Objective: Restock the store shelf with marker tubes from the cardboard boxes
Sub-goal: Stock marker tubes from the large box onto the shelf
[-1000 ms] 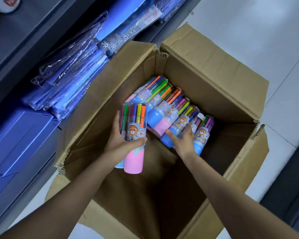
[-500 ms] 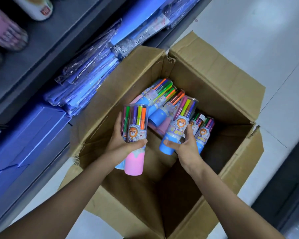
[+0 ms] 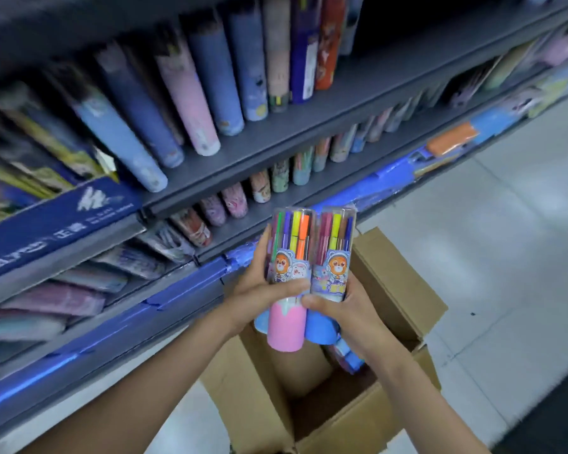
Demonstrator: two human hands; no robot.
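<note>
Clutching marker tubes in both hands, a person stood over an open cardboard box (image 3: pixel 397 290) beside a store shelf (image 3: pixel 309 126). The pink-capped tube (image 3: pixel 287 273) sat in the left hand (image 3: pixel 259 290), its thumb curled across the label and fingers wrapped behind; a second tube with a blue base showed partly behind it in that grip. The blue-capped tube (image 3: pixel 332 273) was held by the right hand (image 3: pixel 348 306), thumb pressed at the join of cap and clear barrel. Both front tubes stood upright, touching side by side, above the box and at about 5 o'clock from the shelf's lower row of tubes (image 3: pixel 263 188). More tubes (image 3: pixel 345 355) lay in the box at 5 o'clock from the hands.

The tubes looked light and rigid, their clear plastic likely smooth and prone to slipping, so a grip around the labelled middle seemed safest. Books and long boxes (image 3: pixel 177 93) lined the upper tier at 11 o'clock, blurred. Pale floor tiles (image 3: pixel 489 224) stretched away at 3 o'clock.
</note>
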